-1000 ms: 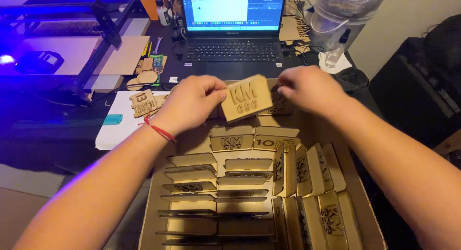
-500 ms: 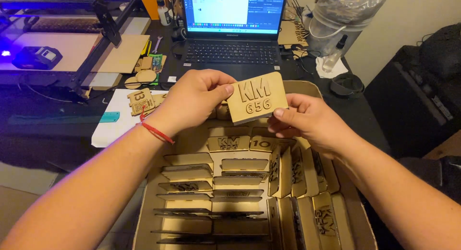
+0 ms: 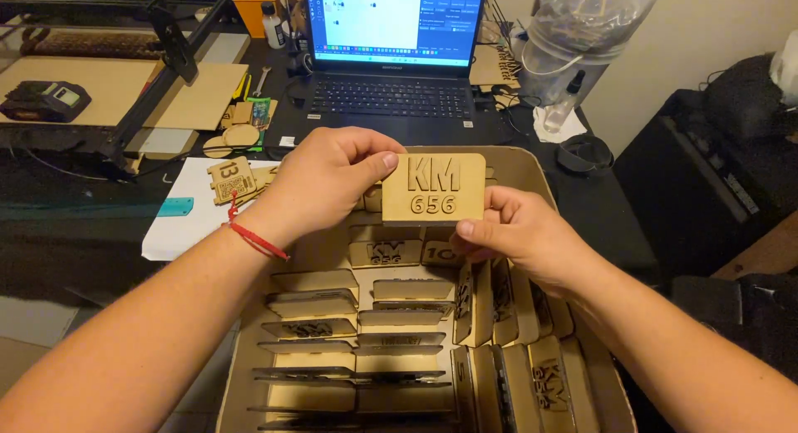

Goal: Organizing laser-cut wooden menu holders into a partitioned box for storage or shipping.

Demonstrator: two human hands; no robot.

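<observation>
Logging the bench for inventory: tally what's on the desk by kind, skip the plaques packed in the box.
Wooden plaque held in left hand and right hand: 1
Cardboard box: 1
Laptop: 1
Small spray bottle: 1
Loose wooden tag on the white sheet: 1
Round wooden discs: 2
Total: 7

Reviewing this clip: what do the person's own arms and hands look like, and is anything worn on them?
Both forearms are bare, with no sleeves showing in frame. The left hand has a thin red string bracelet around the wrist, a short loose end sticking up. The right hand has no gloves, rings or watch visible. Fingernails are short and unpainted.
</observation>
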